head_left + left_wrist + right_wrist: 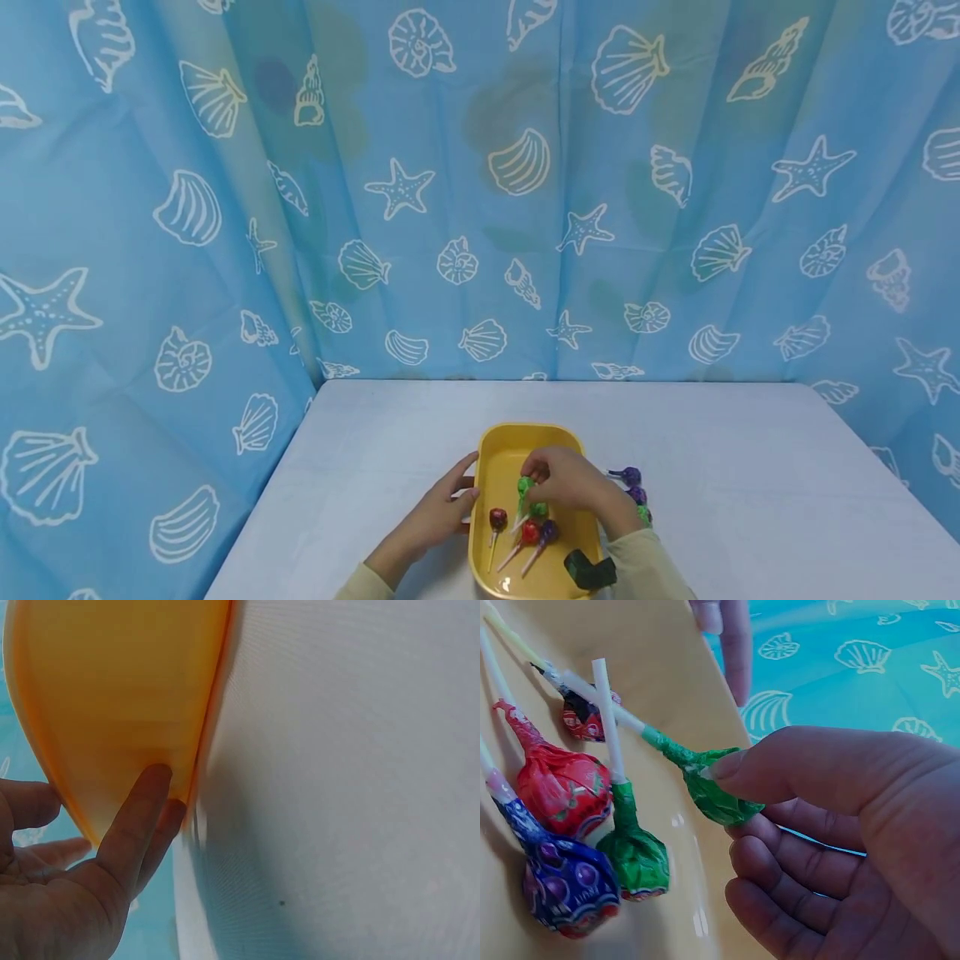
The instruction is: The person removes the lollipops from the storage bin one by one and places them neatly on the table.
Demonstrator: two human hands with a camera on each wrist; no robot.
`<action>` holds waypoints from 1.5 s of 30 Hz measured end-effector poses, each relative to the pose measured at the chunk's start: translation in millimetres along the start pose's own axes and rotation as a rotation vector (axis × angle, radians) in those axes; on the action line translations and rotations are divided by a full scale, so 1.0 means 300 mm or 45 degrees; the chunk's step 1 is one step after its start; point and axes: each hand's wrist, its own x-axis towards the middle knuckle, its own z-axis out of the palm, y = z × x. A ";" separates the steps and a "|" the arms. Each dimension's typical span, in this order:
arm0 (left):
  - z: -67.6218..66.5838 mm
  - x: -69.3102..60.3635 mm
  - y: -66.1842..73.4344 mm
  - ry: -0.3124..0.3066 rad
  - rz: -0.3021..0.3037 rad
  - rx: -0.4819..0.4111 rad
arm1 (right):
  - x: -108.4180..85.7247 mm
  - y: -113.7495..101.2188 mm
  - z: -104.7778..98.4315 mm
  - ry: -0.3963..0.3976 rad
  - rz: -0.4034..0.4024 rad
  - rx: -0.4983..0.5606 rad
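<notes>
My right hand [572,482] pinches a green lollipop [714,796] by its wrapped head between thumb and fingers, over the yellow tray [480,467]. Within the tray, close to that hand, lie another green lollipop [636,859], a red lollipop [562,787], a purple lollipop [570,881] and a dark red lollipop [498,520]. Several of their white sticks point toward the front. At the tray's left side is my left hand [441,515], its extended fingers [139,817] touching the outer wall.
Right of the tray, purple lollipops [630,476] and a green lollipop [645,515] lie on the white table [750,483], partly hidden by my right arm. A dark green object [590,572] overlaps the tray's near right corner. A blue shell-patterned curtain [480,208] stands behind.
</notes>
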 end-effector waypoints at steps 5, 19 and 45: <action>0.002 -0.002 -0.002 0.006 0.009 0.004 | -0.018 -0.001 -0.014 0.054 0.005 -0.034; 0.003 0.001 -0.002 0.007 0.009 0.008 | -0.055 0.007 -0.045 0.136 0.056 0.005; 0.000 0.005 -0.021 -0.018 0.039 -0.032 | -0.133 0.034 -0.077 0.391 0.134 0.137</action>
